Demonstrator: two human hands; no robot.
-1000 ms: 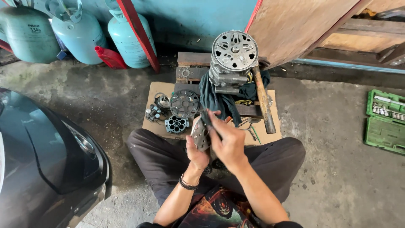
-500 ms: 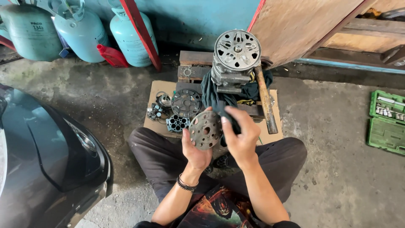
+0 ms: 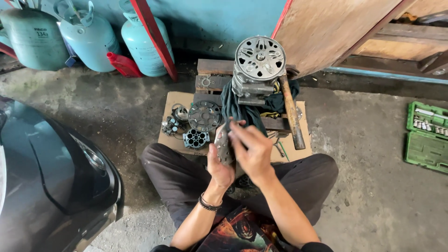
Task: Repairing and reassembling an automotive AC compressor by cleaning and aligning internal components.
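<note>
I sit cross-legged on a concrete floor. My left hand (image 3: 219,168) grips a round, dirty metal plate (image 3: 223,144), which is turned edge-on to the camera. My right hand (image 3: 252,149) rests against the plate's right face, fingers spread over it. Just beyond my hands lies a sheet of cardboard (image 3: 175,100) with a round perforated disc (image 3: 204,115), a small cylinder block with bores (image 3: 196,138) and several small rings and parts (image 3: 173,122). A compressor body (image 3: 258,65) stands upright on wooden blocks, with a dark cloth (image 3: 235,109) draped below it.
A wooden-handled hammer (image 3: 291,112) leans across the blocks. Three pale green gas cylinders (image 3: 86,37) stand along the blue wall. An open green socket set case (image 3: 427,137) lies at right. A dark car's front corner (image 3: 51,177) fills the left. A wooden board (image 3: 336,28) leans at the back.
The plate showed its flat perforated face half a second ago; now it is turned edge-on again. My right hand has shifted over its right side.
</note>
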